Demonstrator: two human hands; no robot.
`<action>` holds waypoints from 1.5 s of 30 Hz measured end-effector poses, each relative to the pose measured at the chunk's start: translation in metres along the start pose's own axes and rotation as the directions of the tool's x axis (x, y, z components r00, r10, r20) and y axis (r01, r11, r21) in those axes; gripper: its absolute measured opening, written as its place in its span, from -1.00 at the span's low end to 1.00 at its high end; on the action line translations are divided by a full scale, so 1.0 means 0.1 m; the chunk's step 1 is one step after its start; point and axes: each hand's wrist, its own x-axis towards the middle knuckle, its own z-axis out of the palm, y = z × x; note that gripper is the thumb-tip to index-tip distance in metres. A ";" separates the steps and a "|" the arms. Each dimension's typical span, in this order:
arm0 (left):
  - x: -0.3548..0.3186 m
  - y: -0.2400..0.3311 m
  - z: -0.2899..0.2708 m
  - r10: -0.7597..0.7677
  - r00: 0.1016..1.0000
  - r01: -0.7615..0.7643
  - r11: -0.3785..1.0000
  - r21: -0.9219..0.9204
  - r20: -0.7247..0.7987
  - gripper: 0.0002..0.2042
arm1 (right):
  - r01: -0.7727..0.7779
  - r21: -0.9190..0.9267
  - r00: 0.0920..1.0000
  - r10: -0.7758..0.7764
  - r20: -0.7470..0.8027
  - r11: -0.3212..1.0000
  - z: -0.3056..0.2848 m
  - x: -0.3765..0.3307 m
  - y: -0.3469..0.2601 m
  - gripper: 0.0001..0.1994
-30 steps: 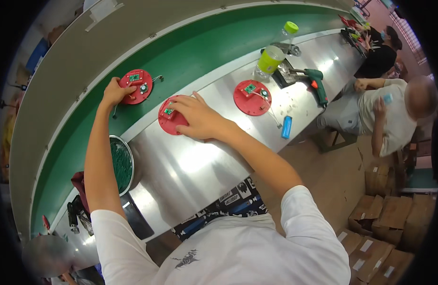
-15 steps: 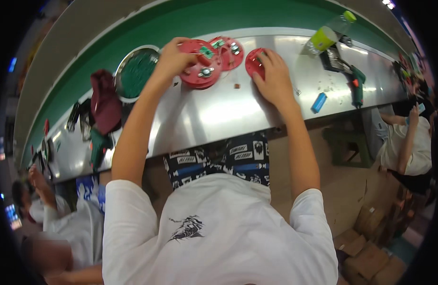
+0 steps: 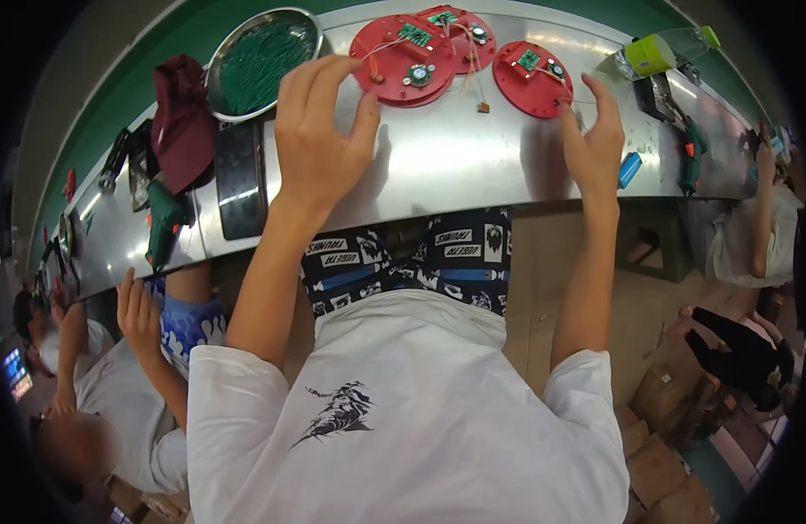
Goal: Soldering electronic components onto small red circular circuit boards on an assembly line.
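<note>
Over the steel bench, my left hand [image 3: 324,135] hangs with thumb and fingers apart and nothing in its grasp, beside a stack of red round discs [image 3: 381,57]. The top disc carries a small green circuit board [image 3: 415,35], a round metal part and thin wires. Partly behind it lies another red disc [image 3: 463,63]; thin wires lead to a small brown connector [image 3: 482,108] on the bench. My right hand [image 3: 597,140] is open at the right edge of a separate red disc [image 3: 521,86]; its thumb is close to a thin wire there, and contact is unclear.
On the left are a metal bowl [image 3: 319,39] of green strips, a maroon cloth cap [image 3: 180,131], a dark flat tablet-like object [image 3: 240,188] and a green glue gun [image 3: 163,223]. Rightward lie a bottle [image 3: 652,55], a blue lighter-like piece [image 3: 629,170] and another glue gun [image 3: 692,157]. People sit at both sides.
Both hands have come off the red discs and drawn back toward me, opening. The right disc, earlier mostly covered by my right hand, now shows its board and wires. The view has shifted.
</note>
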 end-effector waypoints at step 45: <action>0.29 0.32 0.70 0.314 0.746 -0.170 0.942 -0.288 0.588 -0.34 | -0.624 -0.312 0.687 0.313 -0.655 0.716 -1.28 0.27 1.78 -0.43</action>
